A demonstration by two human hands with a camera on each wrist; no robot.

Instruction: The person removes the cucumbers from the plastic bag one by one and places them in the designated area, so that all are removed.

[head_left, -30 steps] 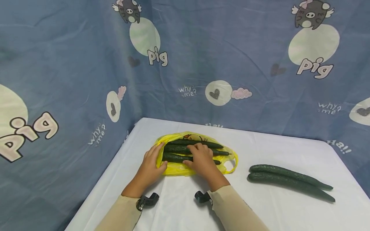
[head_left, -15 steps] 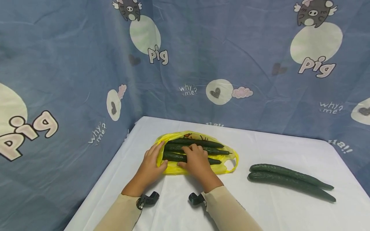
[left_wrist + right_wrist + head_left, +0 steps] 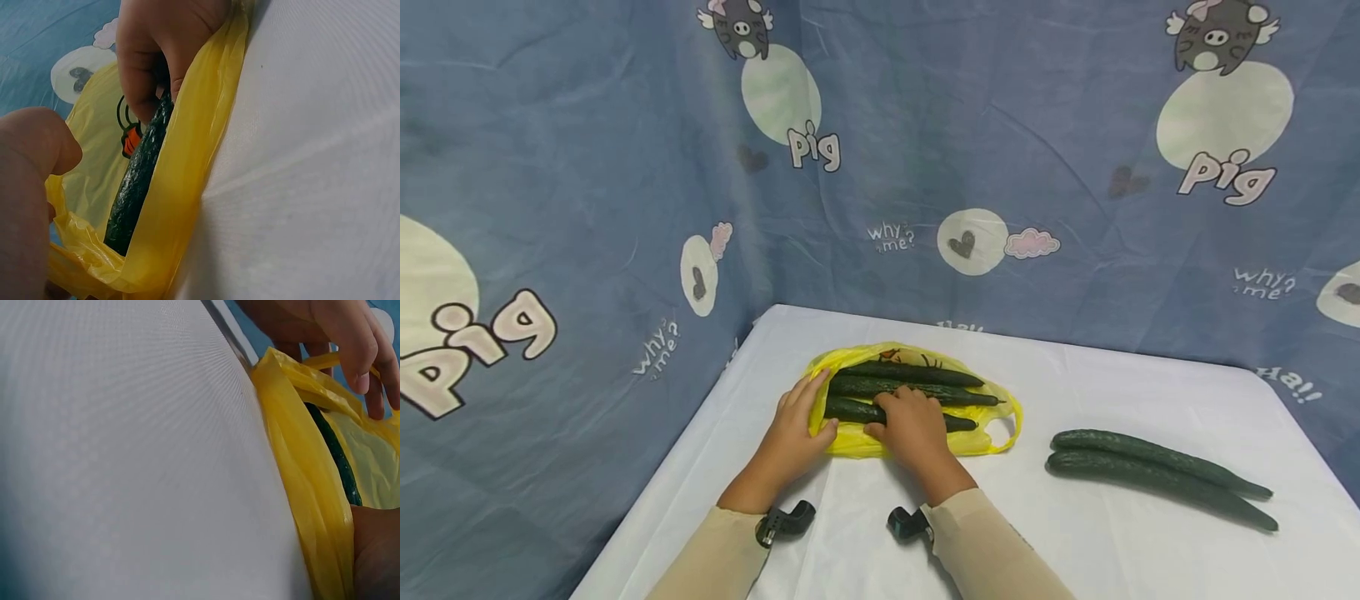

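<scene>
A yellow plastic bag [image 3: 859, 446] lies on its side, with three dark green cucumbers showing inside. My left hand [image 3: 792, 435] holds the rim of the bag's mouth at its left end, fingers behind the plastic and thumb toward the front. Inside the bag, my right hand [image 3: 916, 429] grips the nearest cucumber [image 3: 850, 409] around its middle, thumb in front and fingers behind. Behind that one lie a middle cucumber [image 3: 955, 395] and a far cucumber [image 3: 917, 372]. The left wrist view shows the gripped cucumber [image 3: 134, 194] beside the bag's near wall.
Two more cucumbers, an upper one [image 3: 1157, 452] and a lower one [image 3: 1150, 477], lie side by side on the white tablecloth [image 3: 850, 550] to the right. A blue curtain [image 3: 880, 167] with pig prints stands behind and left of the table.
My right hand has shifted left along the nearest cucumber and drawn its fingers back from the middle cucumber onto the nearest one. The left hand stays at the bag's mouth.
</scene>
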